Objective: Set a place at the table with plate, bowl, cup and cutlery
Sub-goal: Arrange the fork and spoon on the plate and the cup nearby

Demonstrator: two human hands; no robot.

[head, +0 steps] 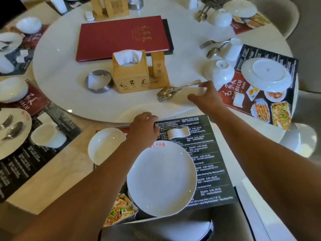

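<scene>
Two hands: both stretched out past the plate [161, 178], nothing fancy.
Plate: white, face up on the black placemat [213, 171], closest thing to me.
Left hand [144, 126]: knuckles up, fingers curled down onto the placemat just beyond the plate's far rim; I can't tell if anything's under it.
Right hand [204, 97]: further beyond the plate, off to its right, thumb and fingers curved round a white cup [195, 92].
Bowl [106, 145]: open side up, just left of the plate's far edge.
Cutlery [166, 93]: spoon and fork lying together, well beyond the plate.
Cutlery rest [178, 133]: small, white, just past the plate's far rim.
</scene>
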